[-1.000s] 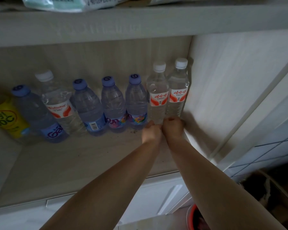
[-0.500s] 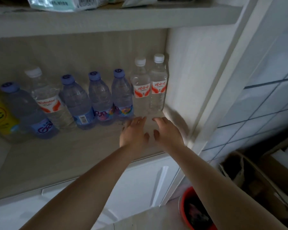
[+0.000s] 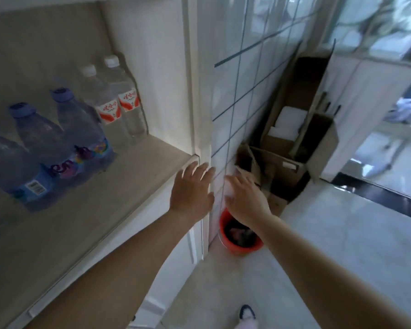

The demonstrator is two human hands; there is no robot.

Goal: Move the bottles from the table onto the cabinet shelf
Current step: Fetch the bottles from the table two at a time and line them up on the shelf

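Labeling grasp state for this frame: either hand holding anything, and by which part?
Nothing is held. The left hand and right hand are both empty with fingers spread, clear of the shelf; the bottles stand there untouched.

Looks like a home utility/storage corner: white cabinet shelf [image 3: 138, 167], tiled wall [image 3: 242, 96], cardboard boxes [image 3: 292, 148], red bucket [image 3: 237, 243] on tiled floor [image 3: 342, 245].

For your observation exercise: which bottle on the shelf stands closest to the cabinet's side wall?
The white-capped bottle with the red-and-white label, standing last in the row; its twin stands beside it, and the purple-capped bottles stand farther away.
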